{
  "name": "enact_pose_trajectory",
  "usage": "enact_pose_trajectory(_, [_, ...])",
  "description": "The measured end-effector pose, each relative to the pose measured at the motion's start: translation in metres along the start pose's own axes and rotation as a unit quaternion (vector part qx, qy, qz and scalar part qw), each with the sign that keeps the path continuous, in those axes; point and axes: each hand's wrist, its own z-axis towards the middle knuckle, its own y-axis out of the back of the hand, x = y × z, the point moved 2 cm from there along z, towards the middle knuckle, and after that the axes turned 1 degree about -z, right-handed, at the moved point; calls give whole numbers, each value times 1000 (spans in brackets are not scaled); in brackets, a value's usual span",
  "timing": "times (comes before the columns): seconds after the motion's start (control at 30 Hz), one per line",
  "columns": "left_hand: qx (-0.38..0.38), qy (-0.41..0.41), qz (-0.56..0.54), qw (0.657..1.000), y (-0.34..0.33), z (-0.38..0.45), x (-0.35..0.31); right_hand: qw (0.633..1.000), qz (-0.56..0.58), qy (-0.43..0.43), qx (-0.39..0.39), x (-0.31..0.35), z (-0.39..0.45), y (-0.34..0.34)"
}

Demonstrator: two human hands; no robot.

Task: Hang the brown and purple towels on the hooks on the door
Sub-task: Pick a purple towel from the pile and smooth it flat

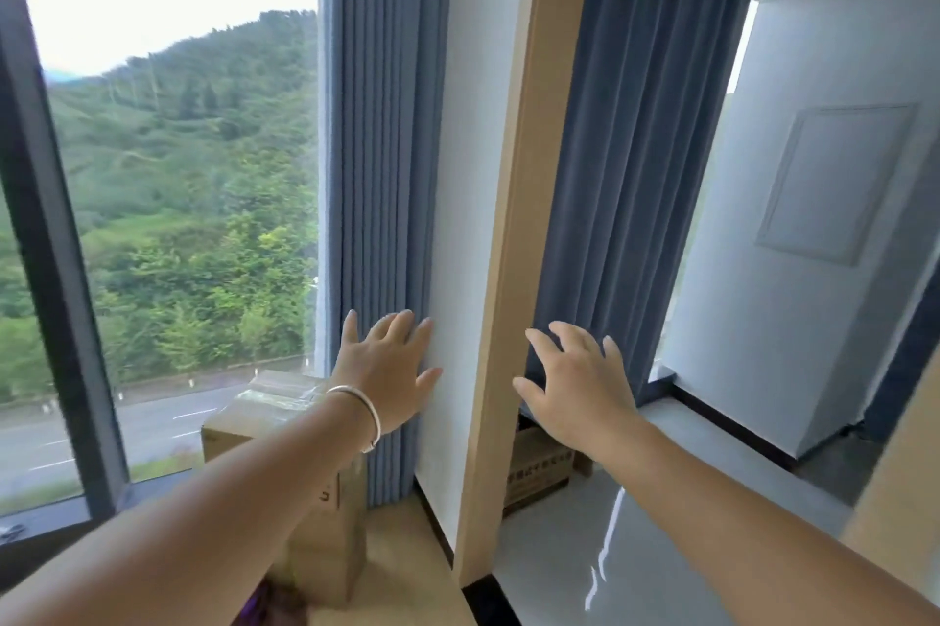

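Both of my arms are stretched forward with the fingers spread and nothing held. My left hand (387, 367), with a silver bangle on the wrist, is in front of the blue curtain (381, 167) and the white wall edge. My right hand (575, 386) hovers right of the wooden frame post (513, 269). A small patch of purple and brown cloth (272, 607) shows at the bottom edge under my left forearm; it may be the towels. No door hooks are in view.
A cardboard box (285, 427) stands on the floor by the large window (168, 167). A second box (539, 468) sits behind the post. A glossy white surface (636, 549) reflects another blue curtain (625, 167) and a white wall (814, 269).
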Motion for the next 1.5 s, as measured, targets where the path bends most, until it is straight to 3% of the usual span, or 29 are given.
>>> enact_pose_trajectory(0.4, [5,135,113,984,-64,44,248,988,39,147,7,177,206,-94])
enact_pose_trajectory(0.87, [128,325,126,929,-176,-53,438,931,126,325,111,412,289,-241])
enact_pose_trajectory(1.1, [237,423,93,869,-301,-109,490,881,142,402,206,505,294,-402])
enact_pose_trajectory(1.27, [312,516,44,797,-411,-155,510,833,128,460,280,556,282,-532])
enact_pose_trajectory(1.5, [425,577,-37,696,-575,-255,480,787,61,485,376,582,233,-710])
